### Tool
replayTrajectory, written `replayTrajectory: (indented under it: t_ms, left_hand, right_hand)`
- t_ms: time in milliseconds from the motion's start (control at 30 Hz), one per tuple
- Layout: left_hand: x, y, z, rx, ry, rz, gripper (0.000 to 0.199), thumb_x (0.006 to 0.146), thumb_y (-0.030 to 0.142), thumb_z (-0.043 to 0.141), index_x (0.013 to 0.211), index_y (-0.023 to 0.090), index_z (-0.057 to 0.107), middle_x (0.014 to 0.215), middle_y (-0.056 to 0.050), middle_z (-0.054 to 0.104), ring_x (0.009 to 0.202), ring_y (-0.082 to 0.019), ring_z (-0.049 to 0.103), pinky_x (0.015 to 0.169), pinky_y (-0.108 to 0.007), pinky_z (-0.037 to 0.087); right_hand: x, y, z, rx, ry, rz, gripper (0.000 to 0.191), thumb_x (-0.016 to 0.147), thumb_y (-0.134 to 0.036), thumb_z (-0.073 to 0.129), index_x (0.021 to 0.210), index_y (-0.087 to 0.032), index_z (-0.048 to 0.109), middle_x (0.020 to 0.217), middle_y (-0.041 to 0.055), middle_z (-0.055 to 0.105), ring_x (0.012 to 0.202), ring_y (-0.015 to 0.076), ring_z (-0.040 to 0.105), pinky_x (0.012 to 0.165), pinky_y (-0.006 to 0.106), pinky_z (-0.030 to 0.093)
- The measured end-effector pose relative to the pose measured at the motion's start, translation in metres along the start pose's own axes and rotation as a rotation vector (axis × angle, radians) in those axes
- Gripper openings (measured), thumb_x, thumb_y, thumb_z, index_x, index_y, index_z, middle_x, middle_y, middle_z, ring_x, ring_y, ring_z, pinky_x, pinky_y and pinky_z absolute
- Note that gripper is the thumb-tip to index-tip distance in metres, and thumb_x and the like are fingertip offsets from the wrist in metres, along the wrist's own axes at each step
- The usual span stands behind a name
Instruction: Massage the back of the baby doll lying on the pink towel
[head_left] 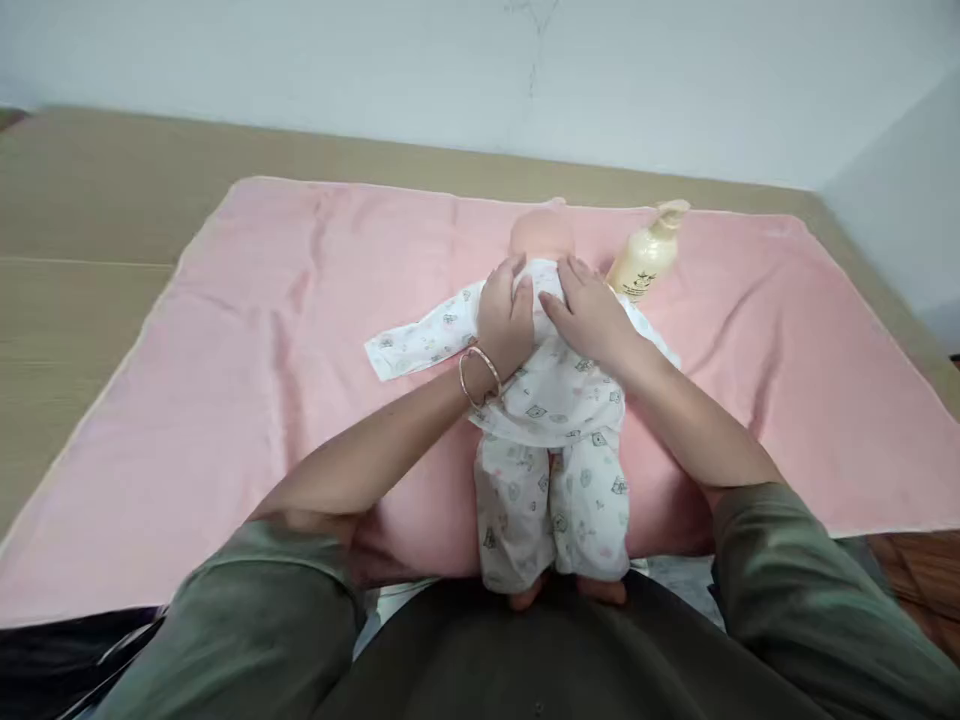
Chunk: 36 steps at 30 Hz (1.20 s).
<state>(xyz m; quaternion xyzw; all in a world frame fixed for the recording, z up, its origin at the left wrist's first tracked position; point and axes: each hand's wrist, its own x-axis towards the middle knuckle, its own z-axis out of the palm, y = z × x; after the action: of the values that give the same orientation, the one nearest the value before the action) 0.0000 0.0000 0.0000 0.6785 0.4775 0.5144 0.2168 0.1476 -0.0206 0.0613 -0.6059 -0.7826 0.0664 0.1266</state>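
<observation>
A baby doll [541, 235] lies with its head away from me and its feet against my front. It wears a white printed long-sleeved top [555, 400] and matching trousers [514, 505]; one sleeve is stretched out to the left. My left hand [507, 315] rests on the upper left of the top, fingers extended, with a bangle [480, 378] at the wrist. On the upper right of the top, my right hand [589, 310] lies flat with its fingers stretched towards the neck. Whether the doll is face up or face down is unclear.
Beneath the doll a pink blanket [247, 300] covers much of the wooden surface [82, 230]. A pale yellow pump bottle [646, 258] lies tilted beside the doll's head, to the right. At the back stands a white wall [375, 70].
</observation>
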Motion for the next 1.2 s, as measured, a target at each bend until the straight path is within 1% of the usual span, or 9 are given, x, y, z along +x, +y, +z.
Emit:
replayTrajectory:
  t_ms: [200,267,433,567,667,767,967,1100,1200]
  left_hand:
    - [-0.001,0.004,-0.003,0.107,-0.018,0.003,0.043,0.1,0.025,0.04,0.135,0.014,0.062,0.137,-0.015,0.072,0.132,-0.028,0.066,0.119,-0.042,0.049]
    - [-0.003,0.007,-0.004,0.167,-0.039,0.053,0.043,0.1,0.022,0.037,0.133,0.015,0.064,0.137,-0.015,0.073,0.132,-0.027,0.066,0.12,-0.043,0.048]
    - [-0.003,0.012,-0.004,0.304,-0.115,0.099,0.045,0.098,0.025,0.045,0.139,0.015,0.061,0.151,-0.016,0.064,0.145,-0.03,0.056,0.128,-0.049,0.038]
    - [0.009,0.013,-0.009,0.436,-0.197,-0.023,0.042,0.097,0.032,0.051,0.13,0.01,0.065,0.144,-0.023,0.064,0.139,-0.038,0.058,0.123,-0.054,0.042]
    - [0.013,0.017,-0.013,0.502,-0.245,-0.038,0.039,0.1,0.031,0.046,0.124,0.009,0.066,0.136,-0.025,0.067,0.133,-0.039,0.061,0.121,-0.055,0.044]
    - [0.002,0.025,-0.012,0.537,-0.249,0.02,0.044,0.102,0.03,0.042,0.135,0.007,0.061,0.144,-0.026,0.064,0.142,-0.041,0.056,0.123,-0.057,0.041]
    - [-0.026,0.036,-0.008,0.557,-0.2,0.077,0.055,0.104,0.032,0.038,0.152,0.006,0.049,0.162,-0.026,0.052,0.157,-0.041,0.042,0.128,-0.061,0.032]
    - [-0.011,0.031,-0.013,0.558,-0.232,0.039,0.053,0.099,0.033,0.048,0.144,0.006,0.055,0.156,-0.026,0.056,0.151,-0.041,0.048,0.127,-0.058,0.036]
    - [0.011,0.023,-0.017,0.553,-0.29,-0.018,0.04,0.098,0.029,0.045,0.126,0.009,0.065,0.132,-0.024,0.069,0.132,-0.038,0.062,0.118,-0.054,0.046]
  right_hand:
    - [-0.029,-0.022,0.01,0.005,-0.01,-0.173,0.06,0.103,-0.02,0.038,0.159,-0.003,0.047,0.173,0.0196,0.038,0.164,0.0356,0.028,0.135,0.059,0.021]
    - [-0.02,-0.016,0.008,0.038,-0.033,-0.139,0.06,0.104,-0.02,0.035,0.16,-0.005,0.046,0.173,0.018,0.037,0.164,0.034,0.029,0.135,0.06,0.022]
    - [0.004,0.009,0.004,0.104,0.027,0.063,0.062,0.11,-0.038,0.033,0.157,0.0,0.047,0.165,0.0266,0.047,0.157,0.0383,0.041,0.13,0.061,0.031]
    - [-0.01,-0.003,0.009,0.023,0.055,0.123,0.063,0.109,-0.036,0.036,0.157,0.004,0.045,0.165,0.029,0.046,0.158,0.0414,0.04,0.13,0.062,0.028]
    - [-0.025,-0.019,0.01,0.007,0.06,0.045,0.061,0.108,-0.029,0.036,0.161,-0.001,0.044,0.169,0.024,0.042,0.16,0.0404,0.036,0.132,0.061,0.027]
    - [-0.024,-0.022,0.006,0.064,0.024,0.033,0.059,0.108,-0.025,0.03,0.16,-0.005,0.047,0.17,0.0196,0.043,0.161,0.0366,0.035,0.132,0.057,0.03]
    - [0.002,-0.006,-0.005,0.102,-0.003,0.111,0.063,0.109,-0.033,0.035,0.161,0.001,0.041,0.168,0.0247,0.042,0.16,0.0361,0.037,0.13,0.054,0.033]
    - [-0.003,-0.008,0.0,0.059,0.019,0.114,0.062,0.109,-0.031,0.033,0.16,0.001,0.043,0.166,0.0254,0.046,0.157,0.0372,0.042,0.129,0.057,0.032]
    - [-0.017,-0.018,0.008,-0.021,0.08,0.081,0.059,0.108,-0.028,0.034,0.159,-0.002,0.046,0.164,0.0258,0.049,0.155,0.04,0.044,0.129,0.063,0.027]
